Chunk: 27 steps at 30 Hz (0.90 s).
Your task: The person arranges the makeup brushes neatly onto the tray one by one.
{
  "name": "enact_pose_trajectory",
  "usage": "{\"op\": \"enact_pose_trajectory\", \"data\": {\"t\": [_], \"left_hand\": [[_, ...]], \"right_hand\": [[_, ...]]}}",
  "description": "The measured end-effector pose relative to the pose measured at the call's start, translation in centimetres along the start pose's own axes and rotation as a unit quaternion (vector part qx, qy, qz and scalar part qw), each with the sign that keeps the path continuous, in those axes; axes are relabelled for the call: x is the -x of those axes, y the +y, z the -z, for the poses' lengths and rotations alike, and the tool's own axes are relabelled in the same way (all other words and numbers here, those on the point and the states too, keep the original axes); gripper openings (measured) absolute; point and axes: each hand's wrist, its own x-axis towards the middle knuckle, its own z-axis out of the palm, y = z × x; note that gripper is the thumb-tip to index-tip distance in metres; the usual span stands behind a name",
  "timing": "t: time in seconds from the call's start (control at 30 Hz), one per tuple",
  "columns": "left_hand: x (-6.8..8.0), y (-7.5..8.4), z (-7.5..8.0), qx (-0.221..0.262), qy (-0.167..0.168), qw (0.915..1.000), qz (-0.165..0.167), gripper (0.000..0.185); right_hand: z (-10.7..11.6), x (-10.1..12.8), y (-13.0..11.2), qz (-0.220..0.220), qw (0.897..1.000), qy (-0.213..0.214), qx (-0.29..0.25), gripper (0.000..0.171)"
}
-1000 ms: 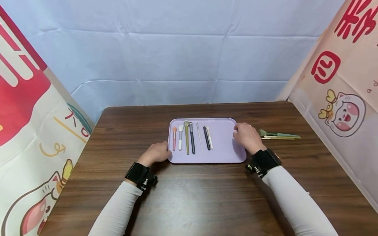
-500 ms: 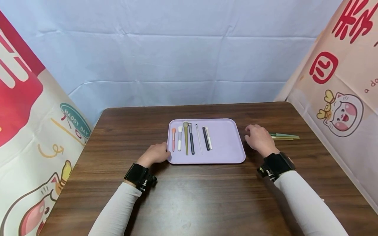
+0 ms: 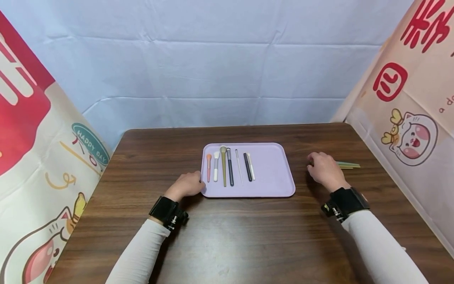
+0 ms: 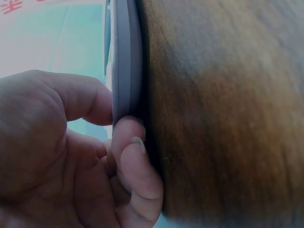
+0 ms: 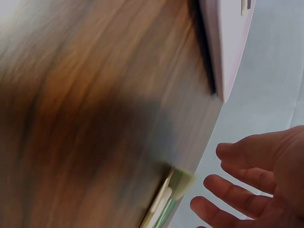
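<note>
A lilac tray point(image 3: 271, 169) lies mid-table with several makeup brushes point(image 3: 229, 167) lined up in its left half. My left hand point(image 3: 198, 184) grips the tray's near left corner; in the left wrist view the thumb lies on one side of the rim point(image 4: 126, 61) and the fingers point(image 4: 135, 161) curl on the other. My right hand point(image 3: 313, 162) is right of the tray, fingers spread and holding nothing. It hovers over the heads of the green brushes point(image 3: 349, 165) on the table. The right wrist view shows a green brush head point(image 5: 179, 183) just below the fingers point(image 5: 223, 187).
The dark wooden table point(image 3: 248, 236) is walled by a pale blue cloth behind and printed cartoon banners at left and right. The tray's right corner point(image 5: 228, 47) shows in the right wrist view.
My right hand has moved right, from the tray's right edge to the green brushes on the table. The left hand has stayed at the tray's corner.
</note>
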Motion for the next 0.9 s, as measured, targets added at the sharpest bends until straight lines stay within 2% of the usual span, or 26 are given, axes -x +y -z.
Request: {"op": "enact_pose_trajectory", "data": {"t": [0.43, 0.9], "left_hand": [[0.0, 0.0, 0.0, 0.003, 0.000, 1.0000, -0.003, 0.032], [0.1, 0.1, 0.1, 0.002, -0.001, 1.0000, 0.003, 0.031]], "right_hand": [[0.4, 0.8, 2.9, -0.025, 0.999, -0.011, 0.019, 0.045], [0.8, 1.6, 6.5, 0.001, 0.999, 0.000, 0.040, 0.044]]}}
